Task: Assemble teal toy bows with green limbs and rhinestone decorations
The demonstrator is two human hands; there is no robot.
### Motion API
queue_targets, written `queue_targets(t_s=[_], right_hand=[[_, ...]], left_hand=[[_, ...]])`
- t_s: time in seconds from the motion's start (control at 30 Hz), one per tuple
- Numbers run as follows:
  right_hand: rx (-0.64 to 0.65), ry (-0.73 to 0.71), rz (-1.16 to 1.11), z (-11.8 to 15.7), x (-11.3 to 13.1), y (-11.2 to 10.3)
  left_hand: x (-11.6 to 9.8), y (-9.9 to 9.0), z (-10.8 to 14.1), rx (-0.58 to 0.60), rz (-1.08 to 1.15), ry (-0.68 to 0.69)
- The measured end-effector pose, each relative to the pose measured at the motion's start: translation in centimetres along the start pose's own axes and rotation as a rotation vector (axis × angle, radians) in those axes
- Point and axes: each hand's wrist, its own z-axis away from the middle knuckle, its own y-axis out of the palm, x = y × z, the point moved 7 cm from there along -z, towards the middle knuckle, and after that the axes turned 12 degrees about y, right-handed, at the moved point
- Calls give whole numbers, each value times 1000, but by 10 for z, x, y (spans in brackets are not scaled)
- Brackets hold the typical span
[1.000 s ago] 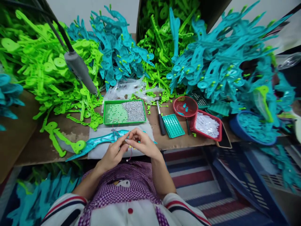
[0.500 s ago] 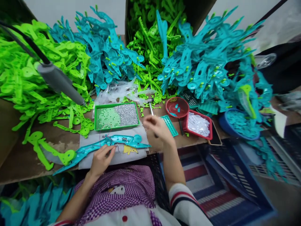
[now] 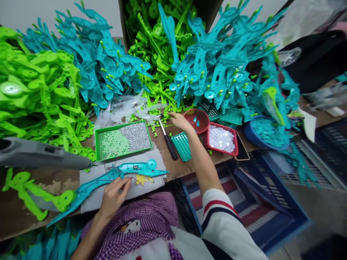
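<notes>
A long blue plastic part (image 3: 100, 179) lies across a grey cloth (image 3: 89, 202) near the table's front edge, thin wires on its middle. My left hand (image 3: 115, 193) is at the part's lower edge, thumb and fingertips pinched together; what is between them is too small to name. Farther out, my right hand (image 3: 179, 121) reaches to the small green pieces (image 3: 165, 99) beside the red round bowl (image 3: 196, 121); its fingertips are blurred and partly lost among them. A hammer (image 3: 168, 141) lies below that hand, next to a teal tray (image 3: 182, 146).
Piles of green parts (image 3: 40, 83) and blue parts (image 3: 92, 54) line the back. A green tray (image 3: 123, 140) holds metal pieces. A grey tool (image 3: 46, 153) hangs at left. White pieces fill a red basket (image 3: 221, 139); a blue bowl (image 3: 268, 131) stands right.
My right hand has moved away from me, from over the hammer to the small green pieces. The view has shifted, and the grey tool appears lower and farther left. My left hand stays by the blue part.
</notes>
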Motion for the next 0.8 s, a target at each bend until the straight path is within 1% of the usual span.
queue_targets(t_s=[0.07,0.1,0.17,0.23,0.3,0.37,0.57,0.67,0.8], right_hand=[[-29,-79,-42,-2,-3,-10],[-76,-69,-17,-6,-6,-16],[-180,34,111,-16,-13,-25],[-228,127,247,-25,-17,-27],[-215,147,322,-31,-17,-22],[-203,120,351,-32,-15,-18],[-89,-7,324,-19,-20,-10],[-126,-5,292,-13,-24,-13],[-155,38,275,-12,-30,-8]], left_hand=[[1,3,-3,13,5,8],[0,5,-5,13,10,10],[-2,9,-8,14,23,15],[-5,13,-9,29,30,23],[-7,16,-9,45,24,32],[-6,17,-7,51,16,32],[-1,22,-5,92,3,56],[-2,26,-9,100,2,66],[-6,28,-12,93,3,84]])
